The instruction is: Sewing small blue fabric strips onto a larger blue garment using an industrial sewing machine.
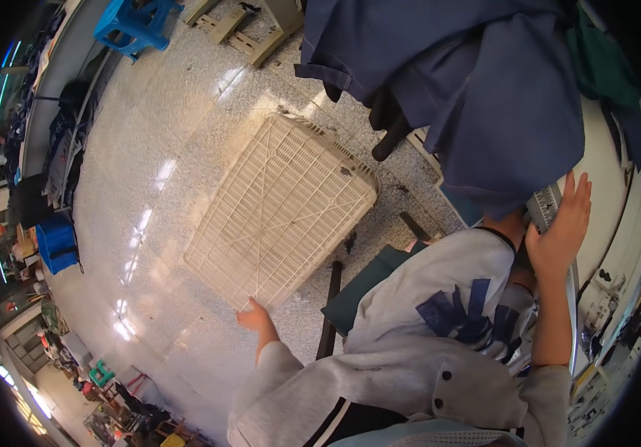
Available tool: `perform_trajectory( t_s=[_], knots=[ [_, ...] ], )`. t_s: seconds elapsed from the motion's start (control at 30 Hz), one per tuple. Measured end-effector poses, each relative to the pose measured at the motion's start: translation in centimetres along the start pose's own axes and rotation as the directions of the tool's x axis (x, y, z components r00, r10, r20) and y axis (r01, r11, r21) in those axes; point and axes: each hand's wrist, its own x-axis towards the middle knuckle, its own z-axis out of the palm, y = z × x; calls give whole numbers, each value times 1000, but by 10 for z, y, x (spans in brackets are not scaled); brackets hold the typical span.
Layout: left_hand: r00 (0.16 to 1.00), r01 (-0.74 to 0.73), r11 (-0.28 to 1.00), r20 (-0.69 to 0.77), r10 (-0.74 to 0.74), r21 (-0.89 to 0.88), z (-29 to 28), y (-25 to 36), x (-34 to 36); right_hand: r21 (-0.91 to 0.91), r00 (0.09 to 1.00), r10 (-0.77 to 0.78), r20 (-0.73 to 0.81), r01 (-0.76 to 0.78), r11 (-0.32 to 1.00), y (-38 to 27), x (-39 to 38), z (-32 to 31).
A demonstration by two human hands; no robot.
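Observation:
A cream plastic crate (279,216) with a slatted, ribbed face stands on the floor in front of me, slightly left of my legs. My left hand (256,320) is at its near edge, fingers closed on the rim, partly hidden by the crate. My right hand (565,227) lies flat at the edge of the work table, fingers stretched out together. Beside those fingers is a grey metal plate with markings (546,205). A large piece of navy cloth (507,112) drapes over the table edge just beyond that hand.
Dark green cloth (607,63) lies at the table's far right. Navy fabric strips (458,313) sit on my grey-clothed leg. A blue plastic stool (134,26) stands far left, near a beige metal machine base (261,33). Further left are a blue bin (57,242) and a small green stool (100,372).

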Motion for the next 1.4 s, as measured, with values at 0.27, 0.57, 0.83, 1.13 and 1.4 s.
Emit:
perform_trajectory(
  t_s=[0.27,0.57,0.83,1.13,1.4],
  knots=[
    [804,492,612,592,-48,-619,13,-61,86,43,998,-45,-43,47,998,7,8,4],
    [761,576,618,626,-168,-534,13,9,47,20,999,-28,-33,29,999,1,1,6],
    [697,671,343,717,8,-657,41,20,82,-7,998,-48,-37,47,999,12,0,1],
    [541,706,294,758,364,-645,-48,60,58,-2,999,-50,-12,50,999,7,3,10],
    [938,240,613,343,54,-752,-60,111,45,-30,999,-35,12,36,999,9,-4,15]
  ],
)
